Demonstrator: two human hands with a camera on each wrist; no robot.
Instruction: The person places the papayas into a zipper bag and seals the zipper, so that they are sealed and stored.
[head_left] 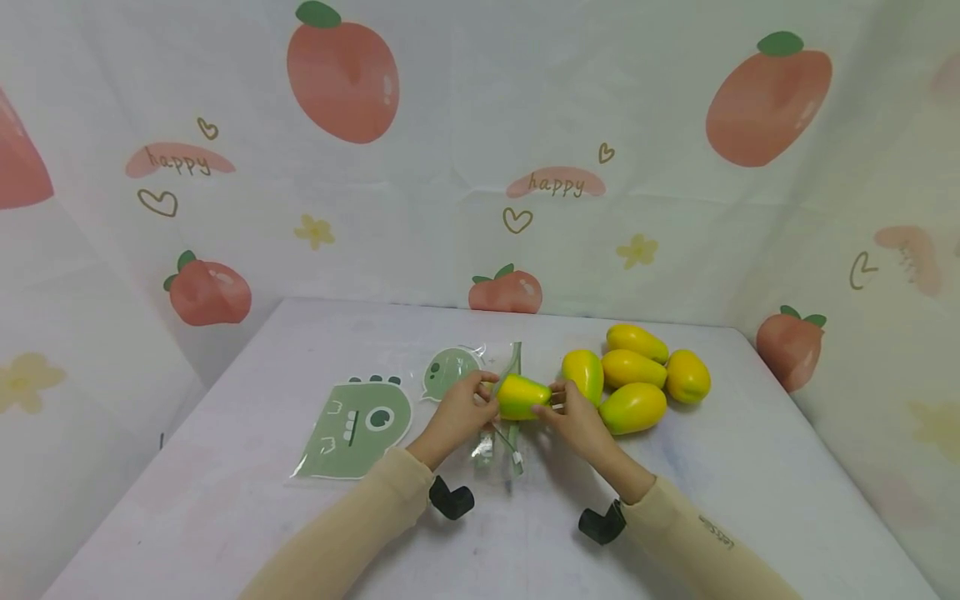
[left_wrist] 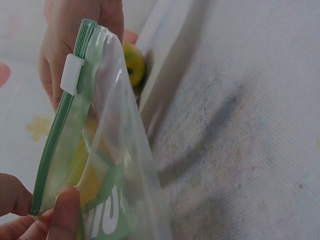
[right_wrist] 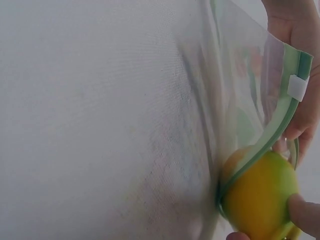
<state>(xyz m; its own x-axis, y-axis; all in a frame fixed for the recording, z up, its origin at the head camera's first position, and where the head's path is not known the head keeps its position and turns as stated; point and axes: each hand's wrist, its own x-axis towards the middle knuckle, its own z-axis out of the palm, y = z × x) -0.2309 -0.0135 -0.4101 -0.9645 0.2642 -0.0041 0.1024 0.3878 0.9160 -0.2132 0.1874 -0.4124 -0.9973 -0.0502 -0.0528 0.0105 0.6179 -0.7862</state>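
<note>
A clear slider zip bag (left_wrist: 125,150) with a green zip strip and green print stands with its mouth parted. At the strip's end, my left hand (head_left: 463,410) pinches the bag's edge between thumb and fingers. My right hand (head_left: 579,421) grips a yellow-green mango (head_left: 525,398) by its near end. In the right wrist view the mango (right_wrist: 260,195) is partly inside the mouth, its far part behind the clear film. The white slider (right_wrist: 297,88) sits toward one end of the zip strip.
Several more mangoes (head_left: 633,368) lie grouped on the white-covered table (head_left: 712,483) right of my hands. A flat bag with a green monster face (head_left: 360,429) lies at the left. Black wrist mounts (head_left: 452,498) hang below both sleeves. A fruit-printed cloth (head_left: 450,167) backs the table.
</note>
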